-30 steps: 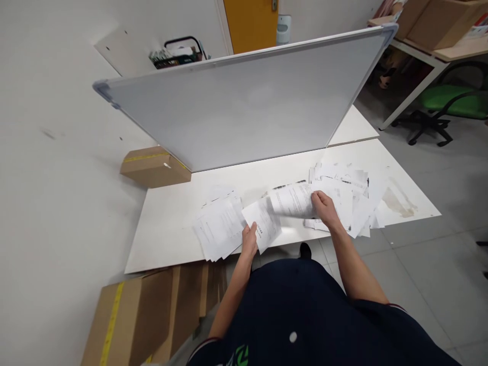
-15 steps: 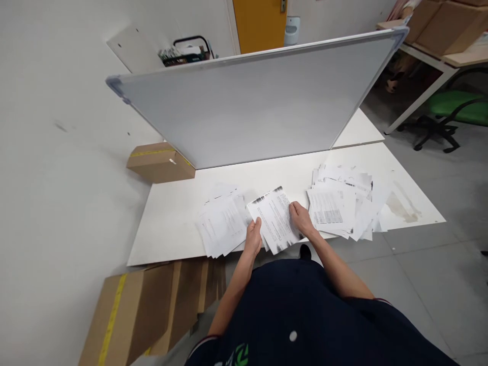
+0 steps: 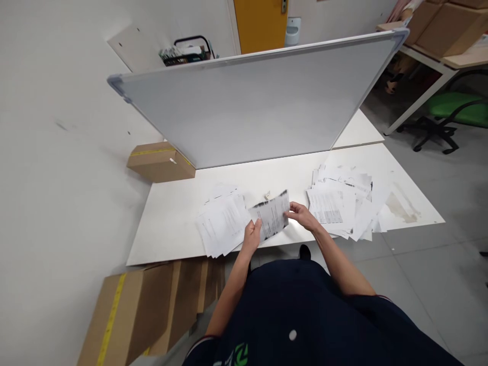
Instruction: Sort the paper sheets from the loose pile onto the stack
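A printed sheet of paper [image 3: 271, 216] with dark smudges along its edges is held tilted up over the front of the white table. My left hand [image 3: 252, 236] grips its lower left side, thumb on top. At the sheet's right edge, the fingertips of my right hand [image 3: 301, 214] pinch it. Close by on the left lies a loose pile of printed papers [image 3: 223, 223]. Right of my right hand spreads a bigger, untidy pile of papers [image 3: 337, 203]. Just behind the held sheet is a small pale object [image 3: 268, 195], too small to name.
A large whiteboard [image 3: 244, 107] stands along the back of the white table [image 3: 168, 223]. A cardboard box [image 3: 162, 165] sits at the table's left end, and more cardboard boxes [image 3: 110, 310] are below it. A green chair [image 3: 453, 107] and another desk are at the right.
The sheet has tipped up and now faces me more steeply. My right hand has shifted slightly, its fingers now at the sheet's edge. The small pale object has come into sight.
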Demonstrator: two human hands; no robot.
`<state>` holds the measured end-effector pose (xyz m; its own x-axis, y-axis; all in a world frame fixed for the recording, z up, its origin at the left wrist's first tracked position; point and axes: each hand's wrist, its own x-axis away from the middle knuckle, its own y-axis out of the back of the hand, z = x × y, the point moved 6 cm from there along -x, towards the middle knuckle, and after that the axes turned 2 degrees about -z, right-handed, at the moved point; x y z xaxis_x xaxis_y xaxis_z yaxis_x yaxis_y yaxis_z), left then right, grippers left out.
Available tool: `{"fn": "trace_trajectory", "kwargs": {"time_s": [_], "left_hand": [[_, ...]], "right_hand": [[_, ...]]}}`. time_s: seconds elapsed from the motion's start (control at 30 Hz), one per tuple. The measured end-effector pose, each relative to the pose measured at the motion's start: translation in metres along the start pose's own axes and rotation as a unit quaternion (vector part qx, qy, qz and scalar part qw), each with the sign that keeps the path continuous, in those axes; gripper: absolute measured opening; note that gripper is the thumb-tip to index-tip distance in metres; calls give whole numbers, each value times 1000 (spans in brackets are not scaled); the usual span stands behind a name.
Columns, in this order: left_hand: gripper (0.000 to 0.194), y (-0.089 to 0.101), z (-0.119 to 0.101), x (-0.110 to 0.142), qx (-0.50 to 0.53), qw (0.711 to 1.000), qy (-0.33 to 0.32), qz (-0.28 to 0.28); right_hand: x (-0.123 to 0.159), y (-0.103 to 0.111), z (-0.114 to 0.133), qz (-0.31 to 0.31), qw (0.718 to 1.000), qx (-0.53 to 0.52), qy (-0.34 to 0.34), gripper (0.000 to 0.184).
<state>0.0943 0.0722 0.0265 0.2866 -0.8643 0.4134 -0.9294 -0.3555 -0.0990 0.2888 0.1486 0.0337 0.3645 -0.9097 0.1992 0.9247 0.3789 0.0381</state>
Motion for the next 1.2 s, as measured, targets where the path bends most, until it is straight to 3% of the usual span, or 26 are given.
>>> {"fn": "trace_trajectory", "kwargs": {"time_s": [0.07, 0.23, 0.4, 0.7, 0.8, 0.9, 1.07, 1.2], "left_hand": [[16, 2, -4, 1, -6, 1000, -15, 6], [18, -7, -3, 3, -24, 995, -72, 68], [14, -10, 17, -4, -35, 997, -39, 65], [15, -9, 22, -14, -62, 995, -43, 68], [16, -9, 25, -19, -92, 991, -68, 72], [12, -2, 34, -26, -80, 995, -40, 44], [29, 1, 41, -33, -42, 999, -9, 32], [39, -7, 37, -28, 8, 999, 7, 52]], "right_hand": [[0, 1, -5, 15, 999, -37, 3, 30], [6, 4, -28, -51, 999, 10, 15, 25], [9, 0, -51, -58, 997, 39, 16, 22], [0, 2, -66, -60, 994, 91, 21, 24], [-2, 1, -66, -60, 993, 101, 28, 22], [-3, 1, -59, -57, 993, 106, 22, 22], [-4, 3, -38, -39, 997, 62, -1, 23], [-3, 3, -28, -40, 995, 94, 3, 21]]}}
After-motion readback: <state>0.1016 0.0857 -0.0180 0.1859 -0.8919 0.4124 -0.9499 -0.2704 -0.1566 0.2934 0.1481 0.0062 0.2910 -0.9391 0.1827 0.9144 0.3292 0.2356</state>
